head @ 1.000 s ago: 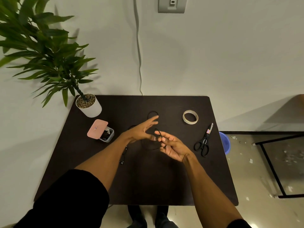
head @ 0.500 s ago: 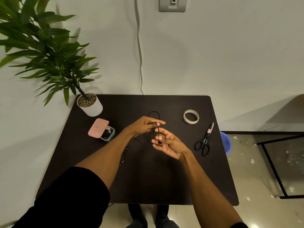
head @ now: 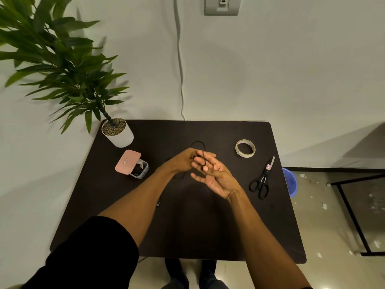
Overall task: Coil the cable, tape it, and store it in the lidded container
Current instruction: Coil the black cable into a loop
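Clearly, both of my hands met above the middle of the dark worktop point(head: 208, 226), with the thin black cable point(head: 199, 143) running between them. My left hand point(head: 183, 161) was curled, its fingers point(head: 194, 152) closed on the cable, and my right hand point(head: 216, 176) lay palm up just beside it, touching it at the fingertips. The right hand's fingers point(head: 210, 158) were spread and mostly straight, with a strand of cable crossing them; whether they actually pinched it I could not tell. A small loop of the cable showed on the worktop just beyond the hands, and more of it trailed under my left forearm toward the near left. The lidded container point(head: 133, 165) stood to the left of the hands, its pink lid tilted open over a clear body. A roll of tape point(head: 245, 148) lay flat to the right, and black-handled scissors point(head: 261, 180) lay nearer the right edge. A potted plant point(head: 117, 132) stood at the far left corner.
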